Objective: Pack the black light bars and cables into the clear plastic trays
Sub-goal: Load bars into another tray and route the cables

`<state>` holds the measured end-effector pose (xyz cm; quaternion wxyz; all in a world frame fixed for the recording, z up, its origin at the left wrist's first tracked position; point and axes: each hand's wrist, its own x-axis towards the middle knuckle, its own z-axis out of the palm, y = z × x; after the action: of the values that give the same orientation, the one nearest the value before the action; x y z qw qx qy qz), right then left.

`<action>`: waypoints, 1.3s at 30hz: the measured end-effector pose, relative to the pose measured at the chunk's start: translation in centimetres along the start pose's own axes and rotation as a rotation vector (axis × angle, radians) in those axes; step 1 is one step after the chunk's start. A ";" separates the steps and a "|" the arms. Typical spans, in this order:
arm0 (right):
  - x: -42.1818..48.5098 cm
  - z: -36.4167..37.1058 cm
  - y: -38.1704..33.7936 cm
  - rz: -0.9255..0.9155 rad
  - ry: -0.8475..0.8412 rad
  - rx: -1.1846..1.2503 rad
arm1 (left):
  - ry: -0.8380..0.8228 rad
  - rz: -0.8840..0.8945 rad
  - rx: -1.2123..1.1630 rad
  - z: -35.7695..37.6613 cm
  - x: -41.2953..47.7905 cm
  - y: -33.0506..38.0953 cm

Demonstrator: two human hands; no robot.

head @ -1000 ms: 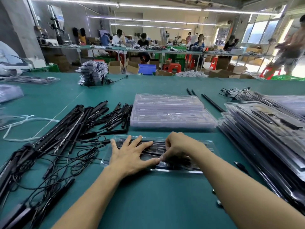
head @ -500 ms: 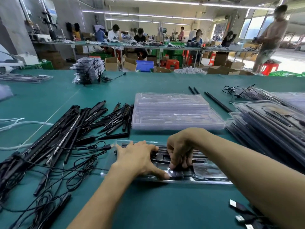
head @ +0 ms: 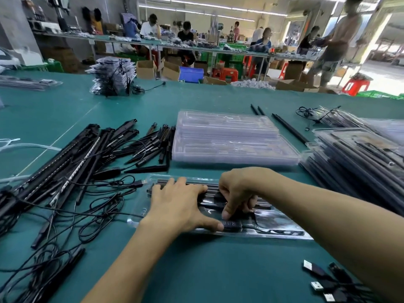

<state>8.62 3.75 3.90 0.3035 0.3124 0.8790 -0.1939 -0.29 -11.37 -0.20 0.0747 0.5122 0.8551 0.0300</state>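
Packing step: we judged that we were midway through seating one set, with the bars in and the wiring being tucked down.
Tray in hand: the clear plastic tray (head: 282,221) lay on the green table (head: 218,270) at lower centre of the frame, under both hands.
Bars: black light bars (head: 213,190) lay lengthwise in its far channels, showing between the hands.
Left hand: our left hand (head: 181,206) lay flat and spread on the tray, gripping nothing, its thumb stretched out to touch the inline controller (head: 232,225).
Right hand: our right hand (head: 238,191) was curled down over the tray's middle, thumb and fingers pinching the cable (head: 273,231); how much it held was hidden.
Supply: loose light bars (head: 65,154) lay at left, empty trays (head: 229,145) at centre and packed trays (head: 354,158) at right.
Next move: it called for pressing the controller and the remaining cable flush into the near channel while the flat hand steadied the tray.
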 end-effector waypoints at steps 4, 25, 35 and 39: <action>-0.6 0.4 0.5 -0.020 0.094 0.016 | 0.022 -0.017 -0.041 0.2 -0.2 -0.3; -8.3 2.8 15.5 0.335 0.248 0.260 | 0.020 -0.033 -0.107 0.3 -0.3 -0.5; -7.4 4.6 16.4 0.352 0.153 0.730 | 0.065 0.045 -0.125 0.1 -0.3 -0.5; -7.3 3.9 16.4 0.332 0.059 0.739 | 0.023 0.034 -0.219 -0.2 -0.4 -0.2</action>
<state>25.72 10.45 3.32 0.1724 0.5435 0.6962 -0.4361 -0.32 -11.80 0.00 0.1198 0.5151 0.8386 0.1307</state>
